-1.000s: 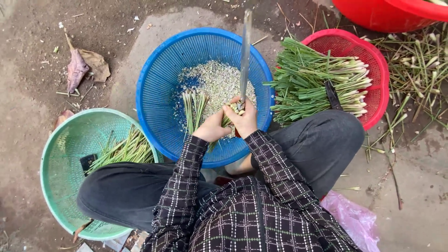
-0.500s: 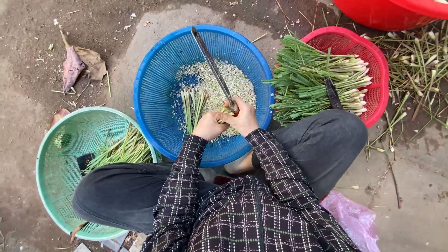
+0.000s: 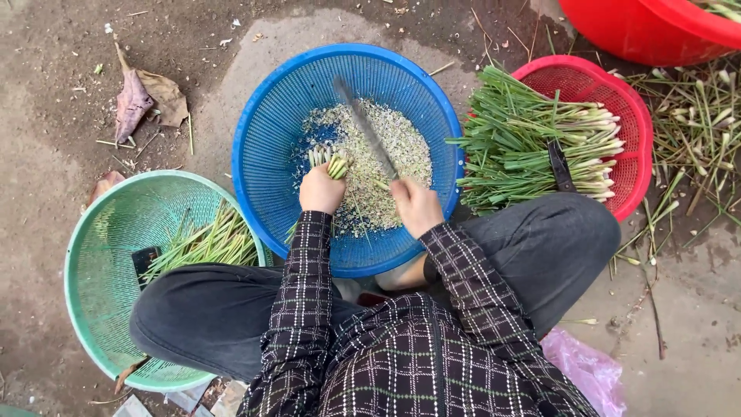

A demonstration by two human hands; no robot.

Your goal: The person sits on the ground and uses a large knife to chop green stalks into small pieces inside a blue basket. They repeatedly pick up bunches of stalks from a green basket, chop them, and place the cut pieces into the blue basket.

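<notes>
My left hand grips a small bundle of lemongrass stalks, cut ends pointing away, over the blue basket. My right hand holds a long knife by its handle, the blade slanting up and left across the basket, just right of the bundle. A pile of finely chopped pale green pieces lies in the basket under both hands.
A red basket at the right holds several trimmed stalks and a dark knife handle. A green basket at the left holds green leaf tops. A red tub, scattered trimmings, dry leaves and a pink bag lie around.
The left hand drew away from the right and pushed the stalk bundle forward. The knife blade swung from pointing straight ahead to slanting left, then lowered beside the bundle.
</notes>
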